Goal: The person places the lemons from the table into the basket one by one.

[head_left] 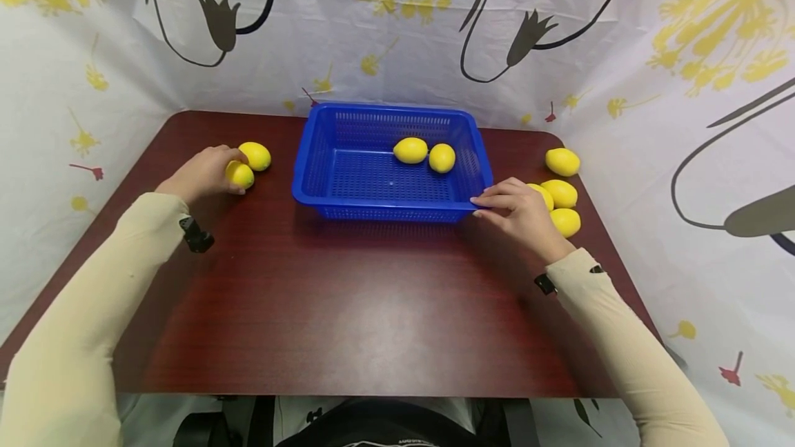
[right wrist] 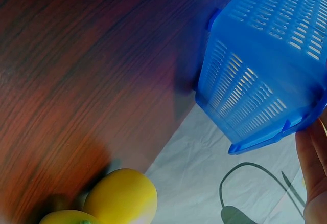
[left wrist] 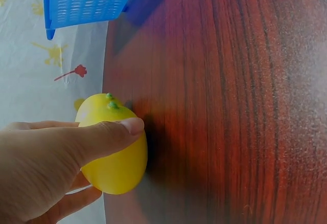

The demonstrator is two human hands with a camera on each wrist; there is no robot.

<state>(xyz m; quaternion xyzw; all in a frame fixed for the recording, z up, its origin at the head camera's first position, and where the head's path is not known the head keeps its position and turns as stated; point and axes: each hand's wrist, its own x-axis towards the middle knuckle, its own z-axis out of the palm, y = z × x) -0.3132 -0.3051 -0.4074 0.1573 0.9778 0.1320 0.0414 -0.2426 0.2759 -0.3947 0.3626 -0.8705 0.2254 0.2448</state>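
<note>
My left hand (head_left: 208,172) grips a yellow lemon (left wrist: 116,170) at the table's left side, thumb across one face and fingers round the other. Another lemon (head_left: 255,156) lies right behind the held one in the head view. At the back middle stands a blue plastic basket (head_left: 397,211) with slotted walls. Two lemons, one of them the rounder lemon (head_left: 442,158), lie inside it toward the right. My right hand (head_left: 522,216) holds the basket's front right corner, fingertips over the rim and thumb below; the right wrist view shows only part of this hand.
Several lemons are grouped at the table's right edge, among them a rear lemon (head_left: 562,162) and a front lemon (head_left: 566,223), close beside the right hand. The dark red wooden table (head_left: 373,309) is bounded by patterned white cloth (head_left: 397,40) behind and at both sides.
</note>
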